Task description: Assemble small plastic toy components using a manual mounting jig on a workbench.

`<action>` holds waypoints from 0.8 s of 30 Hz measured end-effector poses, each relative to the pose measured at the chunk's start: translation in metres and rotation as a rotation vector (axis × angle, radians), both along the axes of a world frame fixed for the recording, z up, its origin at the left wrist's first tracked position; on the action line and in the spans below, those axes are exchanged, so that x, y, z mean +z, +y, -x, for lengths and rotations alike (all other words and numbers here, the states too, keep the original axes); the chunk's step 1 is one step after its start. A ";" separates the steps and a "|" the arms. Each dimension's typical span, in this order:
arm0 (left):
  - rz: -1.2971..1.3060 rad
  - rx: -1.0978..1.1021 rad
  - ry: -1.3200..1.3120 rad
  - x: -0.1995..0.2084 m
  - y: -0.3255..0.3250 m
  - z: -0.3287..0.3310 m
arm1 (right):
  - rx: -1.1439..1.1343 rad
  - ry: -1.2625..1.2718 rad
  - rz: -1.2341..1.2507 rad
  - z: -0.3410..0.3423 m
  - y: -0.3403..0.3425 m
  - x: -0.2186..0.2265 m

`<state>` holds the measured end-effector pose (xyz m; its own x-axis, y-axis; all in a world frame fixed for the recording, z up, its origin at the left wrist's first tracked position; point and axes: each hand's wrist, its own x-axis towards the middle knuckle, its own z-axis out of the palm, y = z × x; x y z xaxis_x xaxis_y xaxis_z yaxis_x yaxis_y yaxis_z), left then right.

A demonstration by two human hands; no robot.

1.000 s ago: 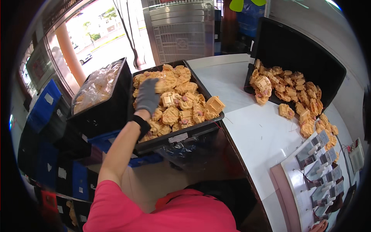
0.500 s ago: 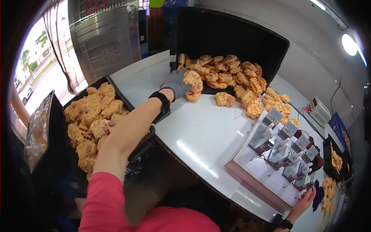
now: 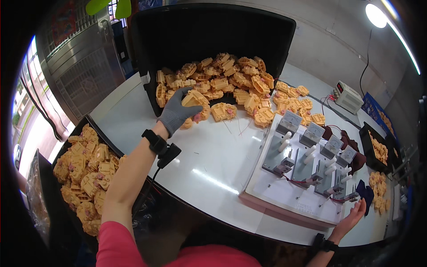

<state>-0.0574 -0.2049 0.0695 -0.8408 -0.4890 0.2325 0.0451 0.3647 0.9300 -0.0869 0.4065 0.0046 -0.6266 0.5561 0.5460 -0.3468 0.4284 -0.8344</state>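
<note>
Gone from the crate [image 3: 106, 136] leftward, the left hand [image 3: 190, 99] curls round a yellow part [image 3: 195, 99], shifting handling to the pile [image 3: 222, 71] just ahead; right hand [image 3: 351, 219] loosely open, seemingly empty

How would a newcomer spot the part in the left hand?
Find the big black bin tipped on its side on the white table. Near its mouth's lower-left corner is the grey-gloved left hand. Unlike its loose neighbours, the yellow part is gripped there.

White table [image 3: 195, 178] — black bin [image 3: 213, 31], tipped | loose orange parts [image 3: 223, 111] | meter board [image 3: 276, 189] — power supply [image 3: 348, 97]
</note>
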 end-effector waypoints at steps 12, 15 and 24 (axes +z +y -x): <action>-1.993 -0.520 0.380 -0.036 0.133 -0.097 | 0.840 -0.118 0.240 -0.058 -0.171 0.051; -2.205 -0.752 0.398 -0.045 0.146 -0.102 | 0.910 -0.238 0.164 -0.051 -0.193 0.049; -1.810 -0.736 0.568 -0.056 0.168 -0.116 | 1.049 -0.352 0.213 -0.036 -0.225 0.028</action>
<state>0.0589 -0.0369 0.0134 -0.9708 -0.0854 0.2240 0.0794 -0.9962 -0.0355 -0.0507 0.1810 0.0325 -0.9396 -0.2751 0.2036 -0.1828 -0.0996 -0.9781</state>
